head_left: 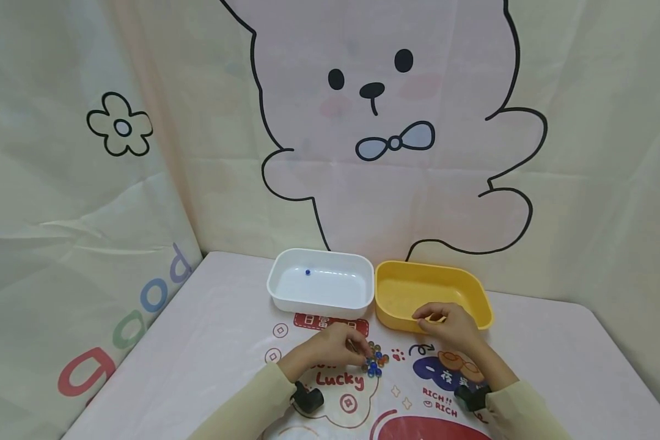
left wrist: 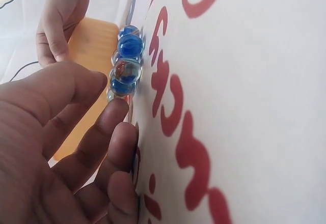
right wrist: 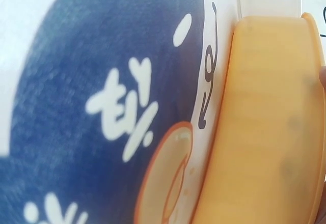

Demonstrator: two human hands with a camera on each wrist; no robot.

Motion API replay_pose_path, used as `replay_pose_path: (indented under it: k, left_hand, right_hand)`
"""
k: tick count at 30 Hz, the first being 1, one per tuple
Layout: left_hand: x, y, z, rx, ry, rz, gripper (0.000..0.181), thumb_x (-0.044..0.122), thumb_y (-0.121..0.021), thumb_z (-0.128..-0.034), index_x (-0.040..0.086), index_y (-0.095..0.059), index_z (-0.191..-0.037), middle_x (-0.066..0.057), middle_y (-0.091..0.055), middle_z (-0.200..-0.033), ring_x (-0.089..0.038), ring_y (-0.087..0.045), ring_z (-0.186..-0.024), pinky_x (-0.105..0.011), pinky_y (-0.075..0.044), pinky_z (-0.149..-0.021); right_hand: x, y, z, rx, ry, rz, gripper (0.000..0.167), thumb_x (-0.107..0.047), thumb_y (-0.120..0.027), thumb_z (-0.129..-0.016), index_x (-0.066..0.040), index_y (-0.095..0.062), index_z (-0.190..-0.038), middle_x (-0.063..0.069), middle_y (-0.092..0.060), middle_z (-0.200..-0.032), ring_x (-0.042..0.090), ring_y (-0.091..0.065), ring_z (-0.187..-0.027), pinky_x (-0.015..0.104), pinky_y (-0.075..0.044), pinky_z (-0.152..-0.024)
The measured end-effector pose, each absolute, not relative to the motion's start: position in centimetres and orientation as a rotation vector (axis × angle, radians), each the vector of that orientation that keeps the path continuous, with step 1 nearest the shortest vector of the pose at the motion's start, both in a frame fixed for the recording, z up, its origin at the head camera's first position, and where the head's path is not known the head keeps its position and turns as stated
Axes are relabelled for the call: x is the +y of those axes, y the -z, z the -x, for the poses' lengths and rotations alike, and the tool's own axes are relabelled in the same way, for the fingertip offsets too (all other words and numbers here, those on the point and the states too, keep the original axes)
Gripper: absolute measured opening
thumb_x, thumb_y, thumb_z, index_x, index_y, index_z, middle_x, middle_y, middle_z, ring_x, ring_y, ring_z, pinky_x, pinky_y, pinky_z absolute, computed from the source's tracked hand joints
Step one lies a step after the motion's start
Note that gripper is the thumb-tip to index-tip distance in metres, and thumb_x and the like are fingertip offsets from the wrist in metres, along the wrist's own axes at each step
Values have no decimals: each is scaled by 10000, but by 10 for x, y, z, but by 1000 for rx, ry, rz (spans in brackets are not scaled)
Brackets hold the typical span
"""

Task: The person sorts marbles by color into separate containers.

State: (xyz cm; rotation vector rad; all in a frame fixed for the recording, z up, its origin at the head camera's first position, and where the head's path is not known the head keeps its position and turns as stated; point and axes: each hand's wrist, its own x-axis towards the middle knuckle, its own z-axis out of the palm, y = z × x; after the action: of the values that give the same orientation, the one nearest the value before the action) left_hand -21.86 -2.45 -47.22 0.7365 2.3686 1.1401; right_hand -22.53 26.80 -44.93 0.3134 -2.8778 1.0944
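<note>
A small cluster of glass marbles [head_left: 375, 360], blue, amber and clear, lies on the printed tablecloth. My left hand [head_left: 338, 345] is at the cluster's left side. In the left wrist view, its thumb and forefinger are apart beside the blue marbles [left wrist: 130, 46], the forefinger tip close against the lowest ones. My right hand [head_left: 448, 324] is over the front rim of the yellow bin [head_left: 387, 315], fingers bent and fingertips near each other. Whether it pinches anything is hidden. One blue marble [head_left: 307, 272] sits in the white bin [head_left: 321, 305].
The two bins stand side by side at the back of the table [head_left: 550, 342], close to the bear-printed backdrop [head_left: 385, 201]. Another printed cloth [head_left: 88, 201] hangs along the left edge. In the right wrist view, dark blurs show through the yellow bin's wall [right wrist: 265, 112].
</note>
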Motion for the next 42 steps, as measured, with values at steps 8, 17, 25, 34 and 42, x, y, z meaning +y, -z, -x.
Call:
replay_pose_path:
  k: [8, 17, 25, 34, 42]
  left_hand:
    - [-22, 473, 217, 2390, -1121, -697, 100, 178, -730, -826, 271, -742, -862, 159, -661, -799, -55, -565, -717, -212, -446, -624]
    - [-22, 474, 217, 2390, -1123, -700, 135, 130, -729, -815, 257, -741, -859, 139, -657, -781, -63, -547, -683, -206, -434, -593]
    - [-22, 473, 217, 2373, -1135, -702, 164, 98, -732, -805, 254, -729, -854, 94, -680, -815, -62, -560, -699, -201, -458, -633]
    - [-21, 472, 218, 2411, -1096, -757, 136, 122, -758, -794, 244, -717, -837, 140, -654, -787, -14, -567, -710, -172, -471, -676]
    - [-21, 472, 217, 2410, -1094, -752, 119, 130, -761, -794, 233, -721, -839, 155, -644, -773, -28, -569, -707, -179, -471, -673]
  right_hand:
    - [267, 449, 225, -2881, -1091, -312, 84, -321, -722, -851, -273, -736, -918, -68, -689, -944, 170, -547, -889, 320, -462, -792]
    - [266, 448, 224, -2883, -1088, -313, 96, -345, -722, -848, -281, -734, -918, -69, -687, -950, 171, -547, -894, 325, -460, -797]
    - [266, 447, 224, -2889, -1083, -303, 89, -330, -719, -852, -276, -735, -922, -66, -688, -954, 171, -548, -899, 324, -462, -802]
    - [267, 450, 226, -2878, -1048, -310, 55, -319, -728, -845, -304, -729, -898, -75, -687, -961, 160, -554, -887, 323, -457, -789]
    - [268, 452, 226, -2877, -1044, -314, 54, -333, -731, -841, -315, -726, -893, -84, -687, -955, 153, -553, -877, 303, -457, -773]
